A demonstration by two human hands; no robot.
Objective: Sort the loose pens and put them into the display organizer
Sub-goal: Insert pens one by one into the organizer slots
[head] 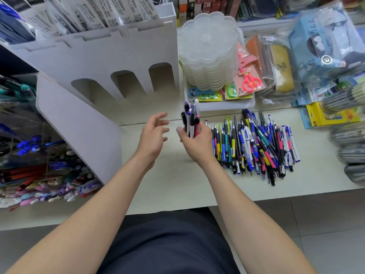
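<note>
My right hand (194, 142) grips an upright bundle of pens (191, 117) with black, white, purple and pink barrels, above the middle of the counter. My left hand (153, 133) hovers just left of the bundle, fingers loosely spread, holding nothing. A heap of several loose pens (254, 145), blue, black, yellow, teal and pink, lies on the counter to the right of my right hand. The white display organizer (110, 62) with three arched slots stands behind my hands at the back left; its slots look dark and hollow.
A stack of clear scalloped trays (209, 52) sits in a white tray (227, 106) with packaged scissors, right of the organizer. Bagged stationery crowds the right side. Bins of pens (45, 175) fill the left shelf. The counter edge (177, 209) runs below my forearms.
</note>
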